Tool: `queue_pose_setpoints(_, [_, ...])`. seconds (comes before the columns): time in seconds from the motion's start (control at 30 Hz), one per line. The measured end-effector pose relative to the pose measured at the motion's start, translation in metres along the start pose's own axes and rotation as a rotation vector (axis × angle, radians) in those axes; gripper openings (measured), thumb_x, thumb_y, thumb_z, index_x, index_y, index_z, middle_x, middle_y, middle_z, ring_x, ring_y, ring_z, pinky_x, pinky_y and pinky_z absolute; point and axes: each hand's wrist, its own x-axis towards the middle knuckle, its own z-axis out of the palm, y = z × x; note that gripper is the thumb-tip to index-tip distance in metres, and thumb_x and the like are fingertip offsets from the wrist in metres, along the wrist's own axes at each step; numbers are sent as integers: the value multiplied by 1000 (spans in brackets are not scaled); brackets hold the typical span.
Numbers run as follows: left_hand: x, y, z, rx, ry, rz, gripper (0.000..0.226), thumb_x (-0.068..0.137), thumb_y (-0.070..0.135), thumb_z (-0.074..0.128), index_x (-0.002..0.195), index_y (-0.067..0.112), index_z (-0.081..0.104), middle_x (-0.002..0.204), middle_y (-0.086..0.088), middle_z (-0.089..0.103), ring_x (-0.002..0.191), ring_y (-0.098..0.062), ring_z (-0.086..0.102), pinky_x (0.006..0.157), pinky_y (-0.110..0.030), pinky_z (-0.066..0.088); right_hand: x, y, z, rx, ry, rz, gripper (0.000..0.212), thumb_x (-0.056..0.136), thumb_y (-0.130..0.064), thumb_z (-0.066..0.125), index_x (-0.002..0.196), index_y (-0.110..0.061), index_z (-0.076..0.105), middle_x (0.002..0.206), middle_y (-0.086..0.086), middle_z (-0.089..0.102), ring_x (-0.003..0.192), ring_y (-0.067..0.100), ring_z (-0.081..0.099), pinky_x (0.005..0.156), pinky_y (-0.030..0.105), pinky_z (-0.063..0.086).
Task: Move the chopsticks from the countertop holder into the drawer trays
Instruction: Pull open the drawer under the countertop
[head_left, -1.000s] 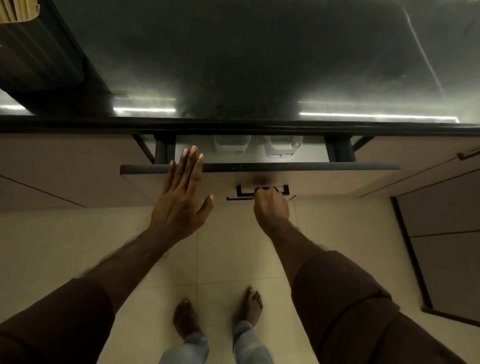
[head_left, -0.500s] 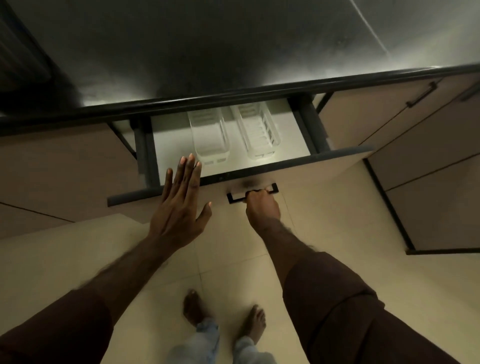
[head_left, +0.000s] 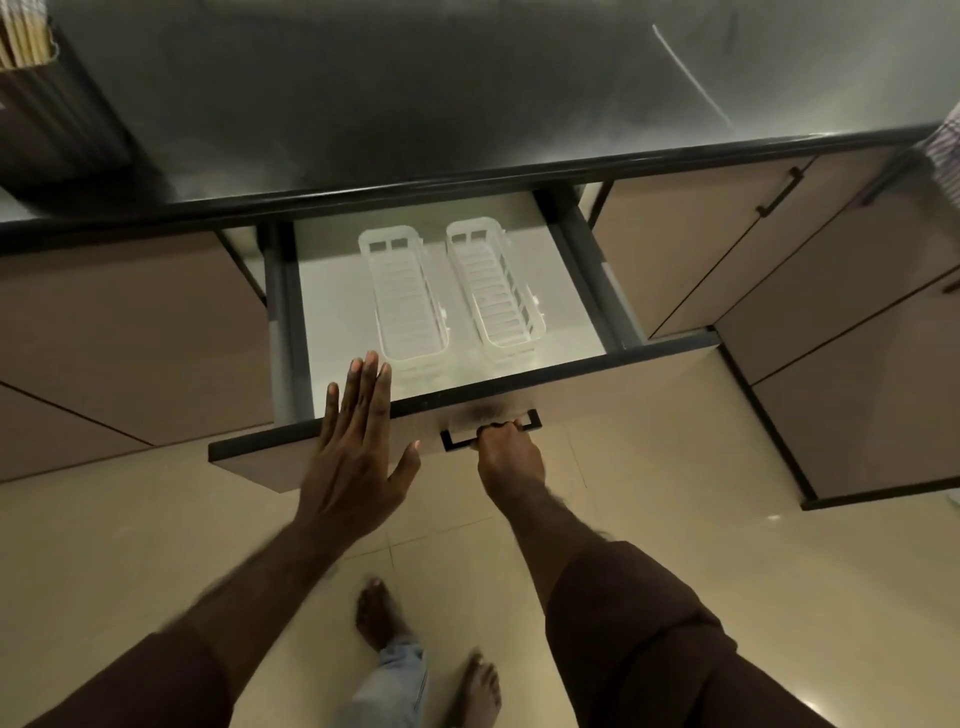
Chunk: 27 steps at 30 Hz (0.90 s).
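Note:
The drawer (head_left: 597, 382) stands pulled far out below the dark countertop (head_left: 415, 93). Two clear slatted plastic trays lie side by side inside it, the left tray (head_left: 408, 296) and the right tray (head_left: 496, 288), both with nothing in them. My right hand (head_left: 509, 457) is closed on the black drawer handle (head_left: 530, 418). My left hand (head_left: 358, 457) hovers flat with fingers spread over the drawer's front edge, holding nothing. At the far top left, pale chopsticks (head_left: 23, 36) stand in a dark holder (head_left: 57, 119) on the countertop.
Closed beige cabinet doors flank the drawer, with a black handle (head_left: 779, 192) on the right one. A striped cloth (head_left: 945, 150) shows at the right edge. My bare feet (head_left: 379, 618) stand on the tiled floor below the drawer.
The drawer has slid out much further under my right hand's pull, baring both trays in full. My left hand stayed open near the drawer front. The view tilted, bringing the chopstick holder in.

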Motion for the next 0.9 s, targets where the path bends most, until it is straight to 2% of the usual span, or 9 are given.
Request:
queue_pose_setpoints(0.1, [-14, 12, -1, 2, -14, -6, 84, 90, 38, 48, 153, 0, 7, 162, -18, 2, 151, -31, 3, 123, -46, 5, -17, 5, 4, 21, -2, 0, 20, 94, -14, 60, 112, -11, 68, 102, 12, 71, 88, 25, 67, 67, 30, 45])
queue_pose_setpoints(0.23, [-27, 24, -3, 11, -32, -10, 84, 91, 40, 46, 154, 1, 6, 162, -18, 3, 151, -30, 3, 123, -46, 6, -37, 11, 8, 38, -18, -5, 20, 94, -15, 60, 113, -13, 67, 103, 10, 71, 89, 22, 67, 75, 30, 52])
queue_pose_setpoints(0.43, [-37, 37, -9, 5, -55, -9, 82, 91, 42, 43, 154, 5, 4, 163, -15, 4, 152, -27, 1, 123, -43, 3, -58, 15, 11, 39, -21, -11, 19, 96, -17, 58, 111, -12, 69, 102, 10, 72, 90, 24, 67, 71, 29, 47])
queue_pose_setpoints(0.8, [-39, 50, -13, 35, -93, -22, 83, 92, 48, 37, 155, 11, -1, 164, -11, 2, 152, -22, -5, 123, -39, -1, -71, 19, 4, 111, 2, -23, 23, 98, -25, 56, 111, -10, 68, 106, 9, 70, 95, 22, 66, 82, 32, 51])
queue_pose_setpoints(0.9, [-39, 53, -17, 25, -96, -19, 83, 91, 49, 37, 154, 11, -1, 163, -12, 4, 152, -23, -3, 121, -46, 9, -77, 20, -6, 123, 34, -50, 26, 99, -29, 53, 111, -12, 68, 103, 8, 71, 92, 22, 66, 80, 33, 53])
